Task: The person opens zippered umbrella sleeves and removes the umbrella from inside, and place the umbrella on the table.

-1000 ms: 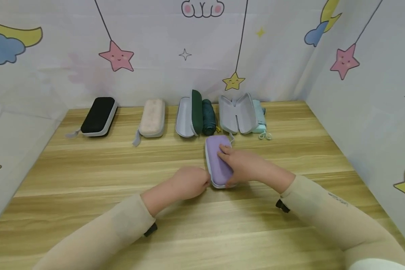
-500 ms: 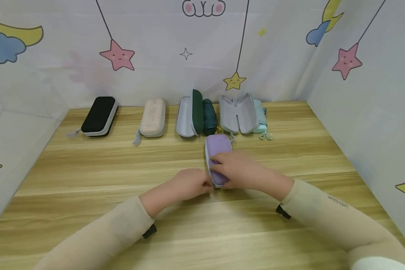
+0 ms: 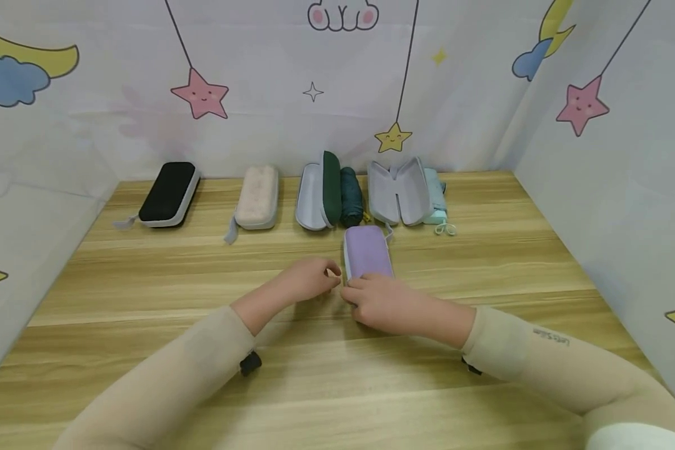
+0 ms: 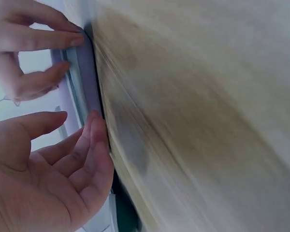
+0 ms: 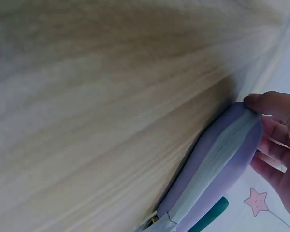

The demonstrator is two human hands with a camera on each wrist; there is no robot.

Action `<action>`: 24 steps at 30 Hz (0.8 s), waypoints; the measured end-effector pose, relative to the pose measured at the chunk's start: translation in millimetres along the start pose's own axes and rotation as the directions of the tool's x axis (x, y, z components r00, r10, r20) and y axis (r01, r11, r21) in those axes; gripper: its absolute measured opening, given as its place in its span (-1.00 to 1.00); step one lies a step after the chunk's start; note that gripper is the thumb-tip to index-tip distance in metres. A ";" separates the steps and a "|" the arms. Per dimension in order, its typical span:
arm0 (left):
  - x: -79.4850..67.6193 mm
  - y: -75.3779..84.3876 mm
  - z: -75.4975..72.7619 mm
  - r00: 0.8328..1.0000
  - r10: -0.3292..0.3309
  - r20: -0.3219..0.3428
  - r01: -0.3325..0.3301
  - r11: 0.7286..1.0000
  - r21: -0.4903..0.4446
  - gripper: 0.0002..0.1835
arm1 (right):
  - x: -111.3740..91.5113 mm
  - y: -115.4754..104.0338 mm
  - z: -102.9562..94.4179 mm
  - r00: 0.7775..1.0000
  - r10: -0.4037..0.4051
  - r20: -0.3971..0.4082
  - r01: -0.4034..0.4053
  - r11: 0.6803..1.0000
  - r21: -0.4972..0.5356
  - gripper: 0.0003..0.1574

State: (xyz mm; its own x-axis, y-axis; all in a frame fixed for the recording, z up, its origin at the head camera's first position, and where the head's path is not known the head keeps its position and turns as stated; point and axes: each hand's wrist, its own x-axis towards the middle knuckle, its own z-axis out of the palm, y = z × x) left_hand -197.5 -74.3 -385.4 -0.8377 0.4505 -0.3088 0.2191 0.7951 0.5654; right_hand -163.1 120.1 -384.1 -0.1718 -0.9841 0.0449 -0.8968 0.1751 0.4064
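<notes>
A purple zip-up hard case with a pale zip band lies closed in the middle of the table. My right hand covers its near end. The right wrist view shows the thumb on the case's corner and the other fingers round its far side. Beside the case's left edge is my left hand, its fingers loosely curved with nothing between them. In the left wrist view, the left fingertips are right at the case's side. The near end's zip is hidden from above.
Along the back stand a black case, a beige case, an open green case beside a dark green folded umbrella, and an open grey-lined case beside a mint folded umbrella.
My right hand has slid from the top of the purple case to its near end. My left hand has come away from the near left corner, moved slightly forward and loosened its fingers.
</notes>
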 end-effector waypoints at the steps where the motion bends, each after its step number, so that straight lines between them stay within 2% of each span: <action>1: 3.1 -0.5 -0.2 1.000 -0.002 -0.004 0.002 1.000 -0.015 -0.70 | 0.4 -0.8 -0.6 1.000 -0.004 0.005 0.004 1.000 -0.006 -0.87; 7: 18.0 -1.1 4.1 1.000 -0.018 -0.007 0.017 0.994 -0.112 -0.76 | 0.7 -3.3 -1.1 1.000 -0.026 -0.014 0.025 0.998 -0.050 -0.93; 13: 25.2 -1.4 10.1 0.999 -0.034 -0.005 0.032 0.981 -0.191 -0.78 | 0.0 -8.0 1.2 0.999 -0.035 -0.009 0.035 0.998 -0.053 -0.95; 19: 24.7 4.1 15.6 0.999 -0.051 0.005 0.051 0.988 -0.147 -0.76 | -2.2 -20.7 -2.2 0.999 -0.034 0.023 0.035 0.998 -0.046 -0.82; 24: 29.5 7.8 12.4 0.999 -0.052 -0.013 0.050 0.990 -0.129 -0.76 | -1.1 -24.4 -11.4 0.994 0.068 0.083 -0.068 0.998 0.005 -0.85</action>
State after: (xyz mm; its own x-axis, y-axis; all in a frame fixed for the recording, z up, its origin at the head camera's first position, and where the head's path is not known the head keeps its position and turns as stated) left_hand -214.3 -49.8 -399.6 -0.8541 0.4036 -0.3281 0.1107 0.7575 0.6434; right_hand -136.4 116.5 -383.6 -0.2653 -0.9641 -0.0038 -0.8851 0.2420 0.3976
